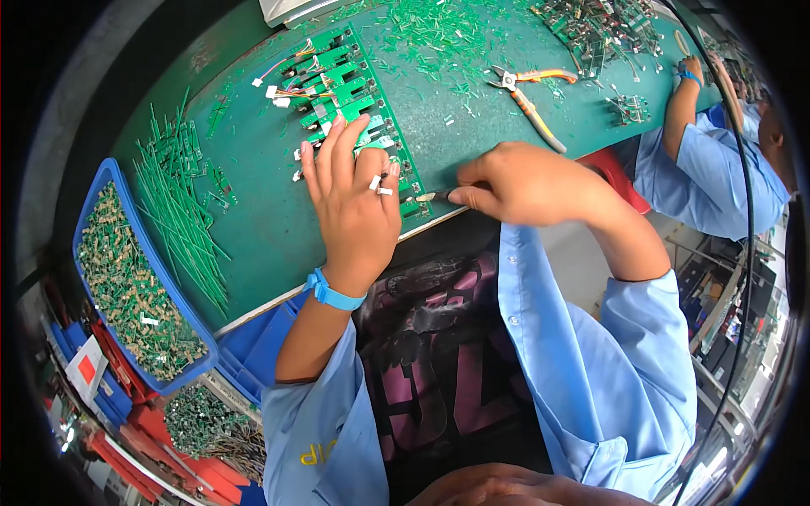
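My left hand [356, 202] lies over a green circuit board panel [384, 97], some fingers stretched across its strips. Two small white connectors [380, 185] show between its bent index finger and thumb, which look closed on them; the ends behind are hidden. My right hand [531, 184] pinches a slim dark tool [441, 195] with a pale tip. That tip reaches the near right edge of the panel; its exact kind cannot be made out. More white connectors on coloured wires [283, 94] stick out from the panel's left side.
Orange-handled cutting pliers [531, 97] lie to the right on the green table [261, 181]. Green scraps [439, 34] and a board pile [603, 34] are at the back. Thin green strips [173, 202] and a blue bin [198, 371] of small parts lie left. A co-worker [700, 160] sits right.
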### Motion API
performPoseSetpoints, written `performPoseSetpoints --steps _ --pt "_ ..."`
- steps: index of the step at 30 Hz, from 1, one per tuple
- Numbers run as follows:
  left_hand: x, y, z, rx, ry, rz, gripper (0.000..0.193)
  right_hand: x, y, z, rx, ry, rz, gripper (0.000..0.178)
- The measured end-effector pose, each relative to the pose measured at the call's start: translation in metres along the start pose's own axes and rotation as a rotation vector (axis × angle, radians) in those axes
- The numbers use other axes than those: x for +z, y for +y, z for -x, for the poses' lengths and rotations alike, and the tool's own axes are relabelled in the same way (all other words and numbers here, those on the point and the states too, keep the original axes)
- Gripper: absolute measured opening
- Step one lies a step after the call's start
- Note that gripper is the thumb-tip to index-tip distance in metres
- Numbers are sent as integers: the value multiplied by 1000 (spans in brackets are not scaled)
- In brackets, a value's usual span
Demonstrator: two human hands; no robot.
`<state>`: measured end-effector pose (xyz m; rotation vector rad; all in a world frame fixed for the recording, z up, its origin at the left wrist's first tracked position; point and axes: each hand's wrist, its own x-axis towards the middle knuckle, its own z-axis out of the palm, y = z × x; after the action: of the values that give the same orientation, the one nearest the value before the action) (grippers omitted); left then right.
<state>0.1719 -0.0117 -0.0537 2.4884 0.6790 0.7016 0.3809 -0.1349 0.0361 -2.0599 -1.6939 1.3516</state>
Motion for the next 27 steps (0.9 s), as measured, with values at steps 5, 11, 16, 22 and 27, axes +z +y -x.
performPoseSetpoints --steps 5,11,16,22,27 --pt "0 2 2 24 -22 -51 10 18 -43 20 100 224 424 39" --pt "-4 -2 4 2 -19 -11 12 -4 4 6 94 230 229 33" --pt "-6 5 -7 -21 -48 5 30 32 36 -29 -85 976 331 32" --pt "-5 7 -5 -15 -52 -52 57 33 11 -63 -141 761 -91 22" --pt "-7 5 -3 -1 -94 -102 64 36 17 -68 -108 414 -422 21"
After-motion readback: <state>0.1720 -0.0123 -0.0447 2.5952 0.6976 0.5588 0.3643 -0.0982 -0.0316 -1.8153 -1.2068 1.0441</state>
